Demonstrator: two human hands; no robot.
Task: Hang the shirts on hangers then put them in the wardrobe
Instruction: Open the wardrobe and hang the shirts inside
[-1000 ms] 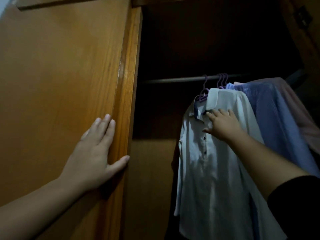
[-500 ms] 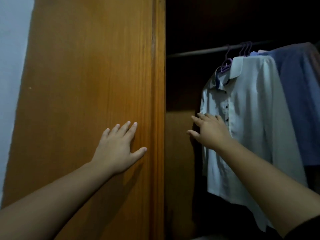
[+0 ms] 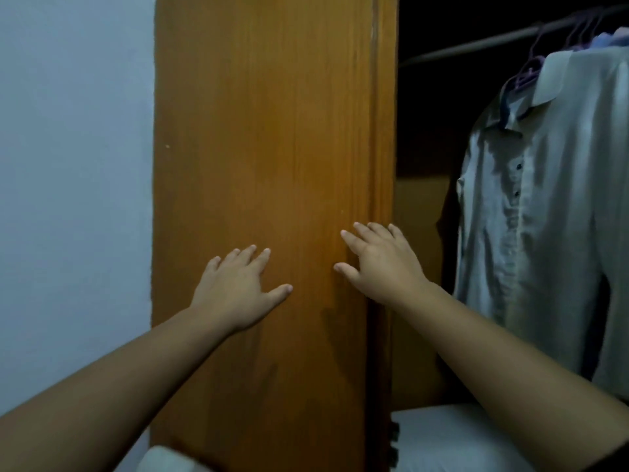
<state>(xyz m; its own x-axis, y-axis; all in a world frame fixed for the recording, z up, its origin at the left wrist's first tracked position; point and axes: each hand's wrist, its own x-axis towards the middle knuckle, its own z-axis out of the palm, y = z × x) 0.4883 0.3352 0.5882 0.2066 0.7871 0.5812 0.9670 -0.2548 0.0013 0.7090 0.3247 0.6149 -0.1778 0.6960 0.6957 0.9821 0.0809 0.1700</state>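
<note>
**Both hands flat on the wardrobe door, shirt on the rail**

Head view: the wardrobe door [image 3: 272, 148] stands upright in the middle of the frame, its wood orange-brown, with a pale blue wall [image 3: 75, 165] to its left and the dark wardrobe interior [image 3: 429, 107] opening to its right; the left hand [image 3: 235, 291] lies flat against the door panel, fingers straight and slightly spread, thumb out to the side, gripping nothing; the right hand [image 3: 381, 264] rests on the door close to its right edge, fingers straight and a little apart, thumb pointing left, also holding nothing; the two hands are near each other but not touching.

Inside the wardrobe a metal rail [image 3: 476, 46] slants up toward the right; a white shirt [image 3: 544, 199] with dark buttons hangs from it on a purple hanger [image 3: 529, 68], collar up, well right of the right hand and apart from it; further purple hooks [image 3: 582, 32] crowd the rail behind it, with a bit of blue fabric [image 3: 604, 39] beside them; something white and soft [image 3: 452, 437] lies low in the frame, too dim to identify.
</note>
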